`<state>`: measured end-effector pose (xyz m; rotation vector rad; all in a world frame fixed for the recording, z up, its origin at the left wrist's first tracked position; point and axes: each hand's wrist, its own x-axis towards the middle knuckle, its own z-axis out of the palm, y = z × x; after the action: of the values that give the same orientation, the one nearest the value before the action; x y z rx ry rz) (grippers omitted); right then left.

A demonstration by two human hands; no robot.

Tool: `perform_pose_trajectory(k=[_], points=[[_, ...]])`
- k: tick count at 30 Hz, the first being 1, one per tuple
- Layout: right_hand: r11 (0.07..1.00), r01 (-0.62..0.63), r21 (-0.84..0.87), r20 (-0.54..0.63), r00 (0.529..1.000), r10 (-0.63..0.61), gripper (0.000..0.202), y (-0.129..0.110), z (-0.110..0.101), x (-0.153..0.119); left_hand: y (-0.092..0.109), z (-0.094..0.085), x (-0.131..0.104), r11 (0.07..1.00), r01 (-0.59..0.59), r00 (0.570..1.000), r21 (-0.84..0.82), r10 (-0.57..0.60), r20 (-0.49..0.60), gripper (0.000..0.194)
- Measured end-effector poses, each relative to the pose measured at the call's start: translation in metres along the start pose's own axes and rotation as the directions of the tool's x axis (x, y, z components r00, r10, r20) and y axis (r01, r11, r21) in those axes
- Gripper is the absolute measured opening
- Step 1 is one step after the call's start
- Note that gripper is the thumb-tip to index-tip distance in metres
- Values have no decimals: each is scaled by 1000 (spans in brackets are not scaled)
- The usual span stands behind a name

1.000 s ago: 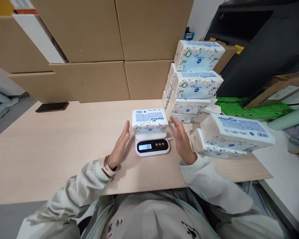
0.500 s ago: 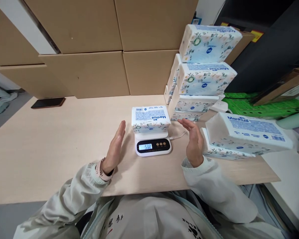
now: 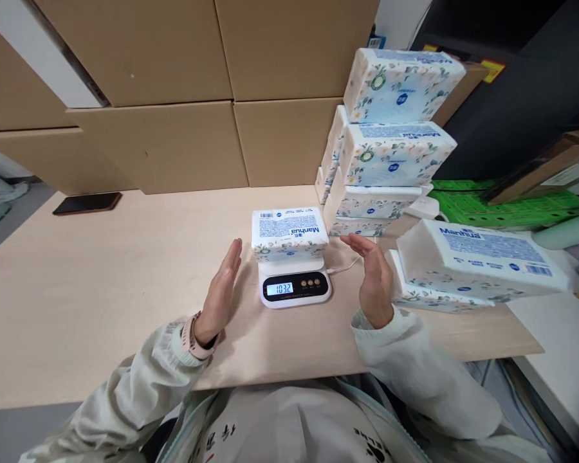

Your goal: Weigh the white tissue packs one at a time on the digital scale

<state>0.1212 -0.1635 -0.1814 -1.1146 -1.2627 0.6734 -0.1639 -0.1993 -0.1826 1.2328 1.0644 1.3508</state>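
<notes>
A white, flower-printed pack of tissues (image 3: 290,233) lies on a small white digital scale (image 3: 295,300) in the middle of the table. The lit display reads about 103.2. My left hand (image 3: 220,294) is held upright to the left of the scale, fingers stretched out and touching nothing. On the other side, my right hand (image 3: 373,281) is likewise open, palm turned inward, apart from the pack and the scale. A white cable runs from the scale's right side toward the right hand.
Several tissue packs (image 3: 398,154) are stacked at the back right. More packs (image 3: 482,256) lie at the right edge, near a green crate (image 3: 511,206). A phone (image 3: 87,203) rests at the back left. Cardboard boxes (image 3: 183,148) form a wall behind the table (image 3: 101,302).
The scale's display has gone from about 58.8 to about 103.2. Both hands stay open beside the scale, and the view has shifted slightly.
</notes>
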Motion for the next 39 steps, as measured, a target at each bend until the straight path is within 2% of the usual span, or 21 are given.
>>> perform_pose_trajectory(k=[11, 18, 25, 39], points=[[1000, 10, -17, 21, 1000, -9, 46, 0, -2, 0, -4, 0, -1, 999, -33, 999, -14, 33, 9, 56], [1000, 10, -2, 15, 1000, -10, 46, 0, -1, 0, -2, 1, 0, 1000, -2, 1000, -27, 2, -15, 59], [1000, 1, -14, 32, 999, 0, 48, 4, -2, -1, -4, -1, -1, 1000, -2, 1000, -26, 2, 7, 58], [995, 24, -99, 58, 998, -19, 48, -1, -4, 0, -1, 2, 1, 999, -22, 1000, -25, 22, -2, 57]])
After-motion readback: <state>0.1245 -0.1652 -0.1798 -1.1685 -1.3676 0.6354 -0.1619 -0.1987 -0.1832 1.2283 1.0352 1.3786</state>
